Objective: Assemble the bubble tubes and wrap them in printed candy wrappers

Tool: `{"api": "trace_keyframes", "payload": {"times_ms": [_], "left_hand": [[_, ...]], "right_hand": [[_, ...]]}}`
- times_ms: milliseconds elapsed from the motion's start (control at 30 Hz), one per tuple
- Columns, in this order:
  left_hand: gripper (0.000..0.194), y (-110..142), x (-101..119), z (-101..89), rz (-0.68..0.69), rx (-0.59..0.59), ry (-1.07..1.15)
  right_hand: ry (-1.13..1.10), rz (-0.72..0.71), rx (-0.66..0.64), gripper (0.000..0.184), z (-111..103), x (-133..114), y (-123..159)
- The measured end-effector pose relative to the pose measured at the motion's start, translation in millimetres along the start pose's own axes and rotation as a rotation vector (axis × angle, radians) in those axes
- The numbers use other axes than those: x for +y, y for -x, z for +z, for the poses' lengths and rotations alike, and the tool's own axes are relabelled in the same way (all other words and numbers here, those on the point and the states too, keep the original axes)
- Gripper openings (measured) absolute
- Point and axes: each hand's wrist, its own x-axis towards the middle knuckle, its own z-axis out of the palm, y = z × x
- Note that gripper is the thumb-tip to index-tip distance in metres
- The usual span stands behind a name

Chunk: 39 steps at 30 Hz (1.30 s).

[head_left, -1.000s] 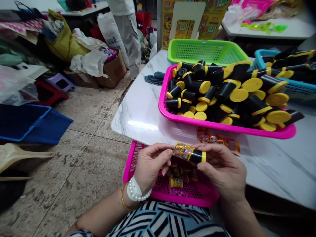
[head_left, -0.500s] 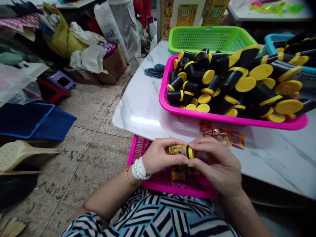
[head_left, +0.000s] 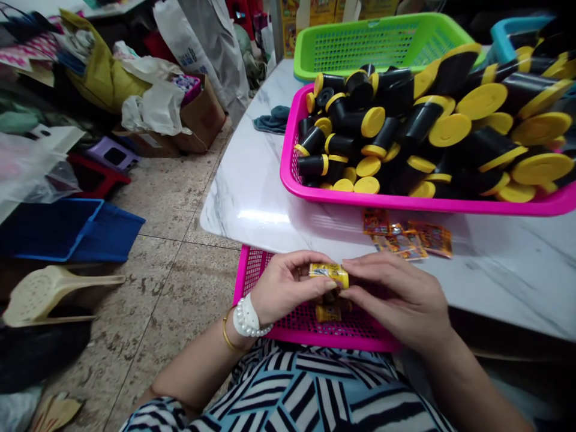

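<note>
Between both hands lies a small capped canister (head_left: 324,272) in a printed yellow sleeve that now covers its black body. My left hand (head_left: 288,285) grips its sleeved end, thumb in front and fingers behind. At the yellow cap end, my right hand (head_left: 396,294) pinches with thumb and fingertips. Below them sits a pink basket (head_left: 288,327) with several sleeved canisters (head_left: 328,312) inside, partly hidden by the hands. On the table, flat printed sleeves (head_left: 405,239) lie in a loose pile just beyond my right hand.
A large pink basket (head_left: 324,195) heaped with black, yellow-capped canisters (head_left: 373,123) stands on the marble-patterned table (head_left: 247,186). Behind it are a green basket (head_left: 310,48) and a blue basket (head_left: 504,39). A dark cloth (head_left: 272,120) lies left. Stools and a blue bin (head_left: 112,231) stand on the floor.
The printed sleeve has slid along the canister toward the yellow cap, hiding the black body. My right hand has closed in toward my left. The view has tilted downward.
</note>
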Motion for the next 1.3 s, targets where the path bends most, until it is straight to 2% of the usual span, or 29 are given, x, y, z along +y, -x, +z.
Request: {"api": "trace_keyframes", "payload": {"times_ms": [100,233,400,533,633,767,833,900,1000,1033,1100,1167,1233,1300], "left_hand": [[0.028,-1.8,-2.1,2.7,0.023,-0.035,-0.028],[0.026,0.1,-5.1,3.1,0.049,-0.073,-0.019],[0.024,3.9,-7.6,5.0,0.159,-0.082,-0.059],[0.024,7.7,-6.7,7.6,0.246,-0.110,-0.113],[0.026,9.4,-6.6,6.9,0.411,-0.088,-0.338],[0.042,3.7,-15.3,1.2,0.828,-0.099,-0.637],[0.043,0.0,-20.9,-2.6,0.956,-0.138,-0.702],[0.043,-0.3,-24.0,-5.8,0.912,-0.163,-0.707],[0.065,7.7,-22.5,-8.5,0.645,-0.114,-0.502],[0.066,11.7,-21.1,-8.9,0.543,-0.092,-0.445],[0.047,19.3,-19.1,-9.5,0.396,-0.086,-0.448],[0.028,24.0,-19.7,-10.1,0.371,-0.084,-0.541],[0.025,25.9,-24.1,-11.1,0.394,-0.060,-0.569],[0.027,26.2,-32.1,-12.2,0.324,-0.077,-0.457]], "right_hand": [[0.027,-0.063,-0.004,0.030,1.7,-0.3,0.7],[-0.003,-0.068,-0.038,0.032,4.1,0.8,6.1],[0.036,-0.124,0.018,0.044,3.0,-2.6,10.7],[-0.014,0.013,0.030,0.046,-0.3,-9.3,12.3],[-0.159,0.183,0.036,0.039,0.9,-13.0,15.7],[-0.423,0.449,0.051,0.025,8.5,-16.6,19.1],[-0.515,0.521,0.021,0.024,12.1,-17.2,19.4],[-0.526,0.504,0.015,0.024,13.9,-16.2,19.9],[-0.330,0.302,0.069,0.029,14.1,-11.8,23.1],[-0.258,0.228,0.076,0.031,14.6,-10.2,24.8],[-0.223,0.158,0.048,0.033,17.8,-8.1,28.8],[-0.337,0.242,0.041,0.030,24.5,-8.0,33.5],[-0.484,0.413,0.079,0.026,32.0,-9.4,38.1],[-0.601,0.556,0.112,0.023,36.7,-10.9,42.0]]}}
